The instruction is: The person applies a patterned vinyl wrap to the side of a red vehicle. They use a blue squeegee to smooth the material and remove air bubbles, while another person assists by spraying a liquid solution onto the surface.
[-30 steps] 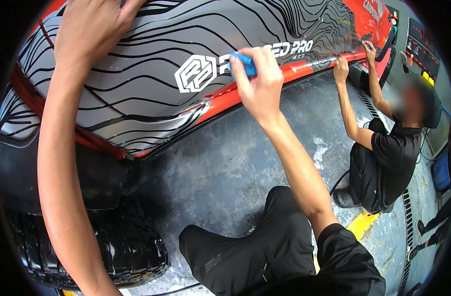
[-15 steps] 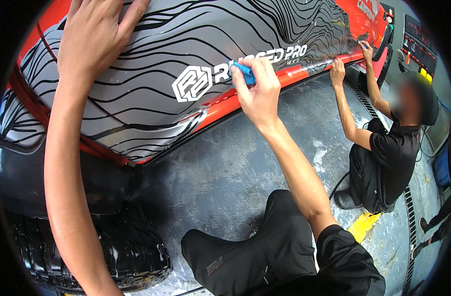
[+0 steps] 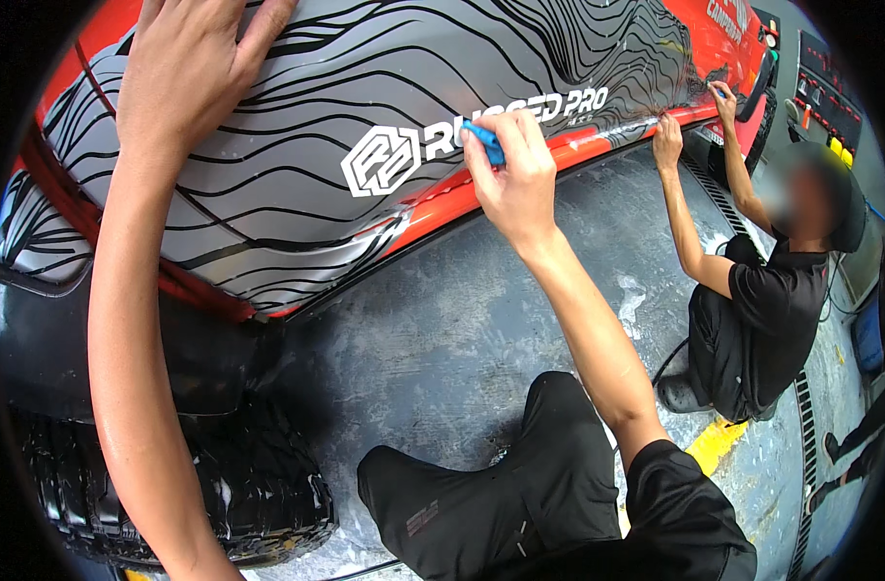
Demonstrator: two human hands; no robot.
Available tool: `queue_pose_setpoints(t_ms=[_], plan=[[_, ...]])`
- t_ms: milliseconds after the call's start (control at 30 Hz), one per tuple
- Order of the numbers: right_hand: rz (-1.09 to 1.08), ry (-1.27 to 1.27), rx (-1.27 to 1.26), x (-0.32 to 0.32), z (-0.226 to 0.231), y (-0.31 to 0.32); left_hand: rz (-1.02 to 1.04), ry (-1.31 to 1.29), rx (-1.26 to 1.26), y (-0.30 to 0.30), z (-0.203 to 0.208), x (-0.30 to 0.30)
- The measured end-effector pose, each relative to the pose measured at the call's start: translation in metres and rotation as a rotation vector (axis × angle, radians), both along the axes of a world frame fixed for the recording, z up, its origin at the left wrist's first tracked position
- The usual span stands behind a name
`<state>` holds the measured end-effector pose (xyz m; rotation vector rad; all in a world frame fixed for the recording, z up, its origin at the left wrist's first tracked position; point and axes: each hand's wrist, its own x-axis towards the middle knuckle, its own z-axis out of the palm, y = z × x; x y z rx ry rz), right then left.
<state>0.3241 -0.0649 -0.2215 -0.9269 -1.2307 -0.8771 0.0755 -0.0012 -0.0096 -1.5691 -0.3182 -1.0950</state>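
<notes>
One blue tool (long axis diagonal) slants leftward.

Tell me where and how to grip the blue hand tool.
Likely best: pinch the blue hand tool by its near part, coming from below, as the right hand does. Its far side faces the grey patterned panel, leaving little access there. The hand hides its full shape.

Film lies on the car, a tyre at lower left, a co-worker at right.
</notes>
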Motion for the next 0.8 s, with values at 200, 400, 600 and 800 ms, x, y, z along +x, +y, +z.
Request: queue_pose_setpoints(t_ms=[200, 400, 600, 800], plan=[[-0.050, 0.021, 0.046, 0.019, 0.014, -0.004, 0.067, 0.016, -0.084, -0.009, 0.002, -0.003], [0.081, -0.010, -0.028, 0.004, -0.026, 0.006, -0.006, -0.001, -0.016, -0.003, 0.000, 0.001], [-0.002, -0.022, 0.088, 0.017, -0.008, 0.008, 0.059, -0.045, 0.002, 0.002, -0.001, 0.001], [-0.002, -0.070, 0.018, 0.023, -0.015, 0.004, 0.059, -0.039, -0.018, -0.002, -0.001, 0.001]])
